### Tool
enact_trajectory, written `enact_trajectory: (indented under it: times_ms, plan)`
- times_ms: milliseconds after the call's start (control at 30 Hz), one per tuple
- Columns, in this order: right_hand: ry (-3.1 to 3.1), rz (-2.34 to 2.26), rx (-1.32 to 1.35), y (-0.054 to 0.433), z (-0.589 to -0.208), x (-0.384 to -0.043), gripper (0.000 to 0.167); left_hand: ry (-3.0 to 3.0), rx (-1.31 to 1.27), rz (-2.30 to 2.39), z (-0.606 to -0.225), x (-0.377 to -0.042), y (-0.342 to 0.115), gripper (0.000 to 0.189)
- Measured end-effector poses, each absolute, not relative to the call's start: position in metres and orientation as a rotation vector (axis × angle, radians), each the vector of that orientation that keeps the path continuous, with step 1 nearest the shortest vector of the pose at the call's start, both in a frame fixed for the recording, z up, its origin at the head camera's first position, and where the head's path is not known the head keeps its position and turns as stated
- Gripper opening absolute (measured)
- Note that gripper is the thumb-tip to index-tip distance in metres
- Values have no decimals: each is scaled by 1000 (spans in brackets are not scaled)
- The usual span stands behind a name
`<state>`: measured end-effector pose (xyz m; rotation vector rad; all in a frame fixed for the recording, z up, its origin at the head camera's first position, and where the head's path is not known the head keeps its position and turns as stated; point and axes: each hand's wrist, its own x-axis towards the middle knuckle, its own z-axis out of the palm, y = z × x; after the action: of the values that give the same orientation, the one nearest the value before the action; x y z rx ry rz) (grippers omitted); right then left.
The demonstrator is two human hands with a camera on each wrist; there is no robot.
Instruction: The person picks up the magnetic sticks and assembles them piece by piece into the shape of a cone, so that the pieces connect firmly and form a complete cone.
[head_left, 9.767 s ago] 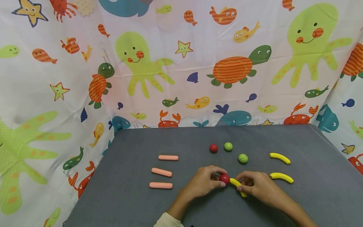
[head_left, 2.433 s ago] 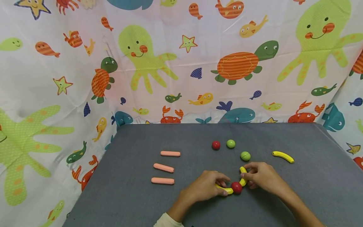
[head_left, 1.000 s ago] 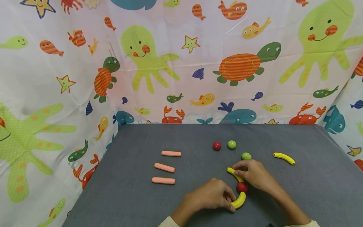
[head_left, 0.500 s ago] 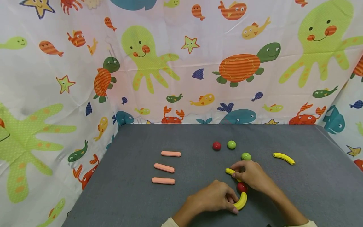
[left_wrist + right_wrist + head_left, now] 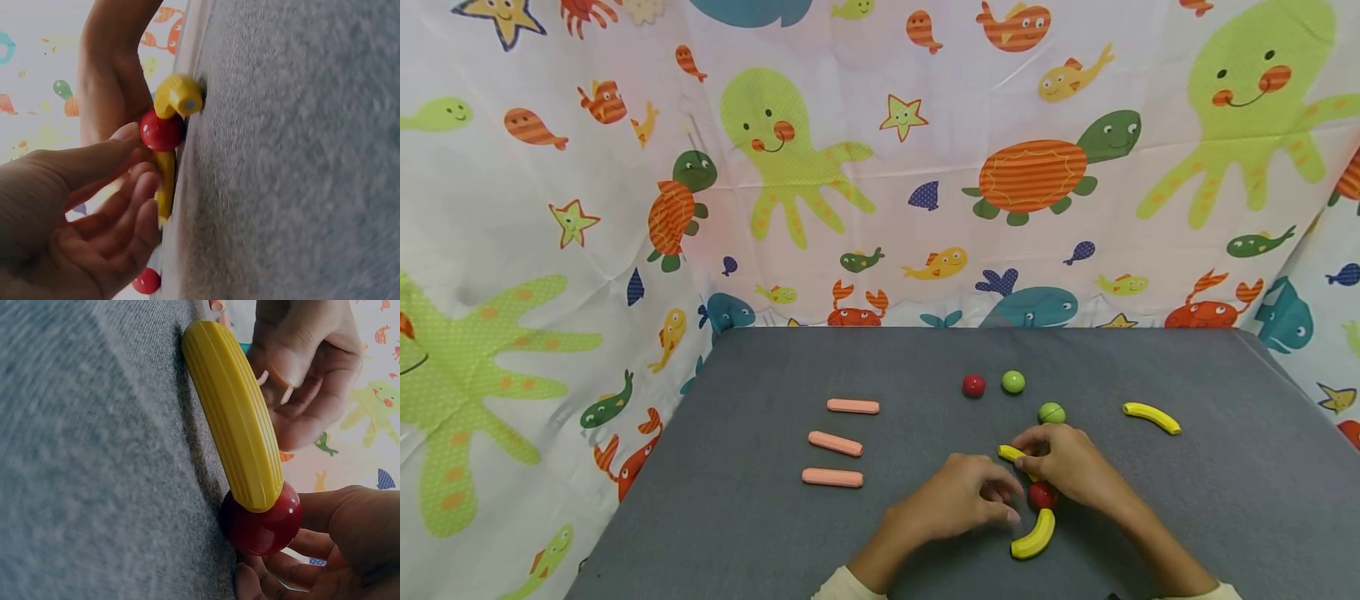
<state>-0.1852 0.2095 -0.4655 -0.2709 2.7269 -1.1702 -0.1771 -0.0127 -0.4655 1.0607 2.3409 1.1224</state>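
Note:
A red ball (image 5: 1042,497) sits between two yellow toy bananas, whose ends meet it on both sides. My right hand (image 5: 1067,458) pinches the far banana (image 5: 1011,452) between thumb and fingers, covering its middle. The near banana (image 5: 1034,535) lies free on the cloth, curving toward the left; in the right wrist view its ridged side (image 5: 234,415) ends against the ball. My left hand (image 5: 955,500) hovers just left of the ball and near banana, thumb and fingers parted, holding nothing. In the left wrist view its loosely bent fingers (image 5: 112,219) are beside the ball.
Behind my right hand is a grooved green ball (image 5: 1052,413), with another green ball (image 5: 1013,382) and a red ball (image 5: 973,386) farther back. A third banana (image 5: 1152,418) lies right. Pink sticks (image 5: 832,477) lie left on the grey cloth. A printed curtain (image 5: 850,208) hangs behind.
The second banana came from the right and now meets the red ball; the joined pieces turned. In the last half second my left hand let go of the near banana and drew back left.

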Motion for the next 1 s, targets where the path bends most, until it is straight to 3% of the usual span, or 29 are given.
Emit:
enact_trajectory:
  times_ms: [433,1000]
  plan:
    - [2732,-1167,-247,210,-465,-184,18,2558,893,1612,-477,-214,-21,26]
    - [2718,-1183,-207,208,-466,-183,18,2702,696,1487,-484,-282,-15,49]
